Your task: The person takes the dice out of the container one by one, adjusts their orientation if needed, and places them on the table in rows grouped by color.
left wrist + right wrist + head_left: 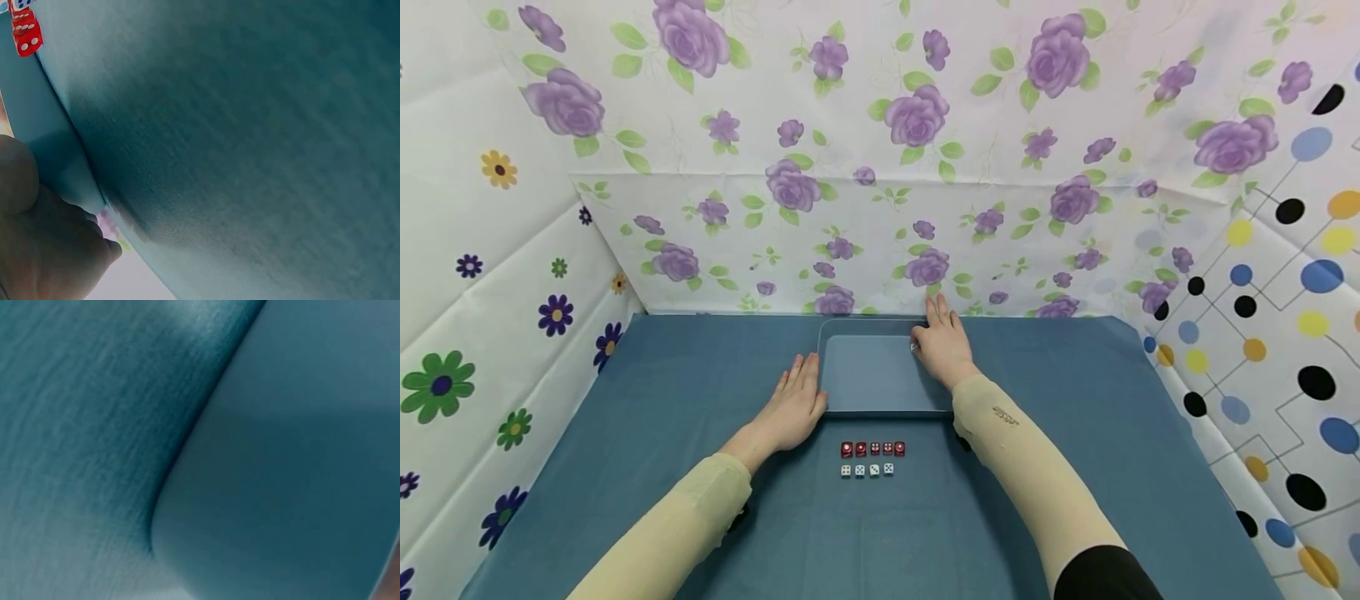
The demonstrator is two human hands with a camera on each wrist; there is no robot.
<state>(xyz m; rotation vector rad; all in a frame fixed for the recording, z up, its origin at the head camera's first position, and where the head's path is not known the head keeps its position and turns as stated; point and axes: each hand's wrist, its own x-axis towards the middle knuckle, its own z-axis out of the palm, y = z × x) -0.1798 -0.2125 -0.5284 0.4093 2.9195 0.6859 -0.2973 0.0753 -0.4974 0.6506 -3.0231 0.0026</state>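
A shallow blue-grey tray [880, 375] lies on the cloth near the back wall. My left hand [793, 404] rests along its left side with fingers extended; part of that hand [50, 244] fills the lower left of the left wrist view. Over the tray's far right corner, my right hand [942, 337] pinches a small white die [914, 346] between thumb and index finger, its other fingers stretched forward. Only the tray's side [269, 462] and cloth show well in the right wrist view. Red dice [875, 448] form a row before the tray, with white dice [867, 471] in a nearer row.
A blue cloth [700, 367] covers the table. Behind it rises a wall sheet with purple roses [790, 185]. Patterned sheets hang at both sides, with flowers [441, 383] on the left and coloured dots [1315, 383] on the right.
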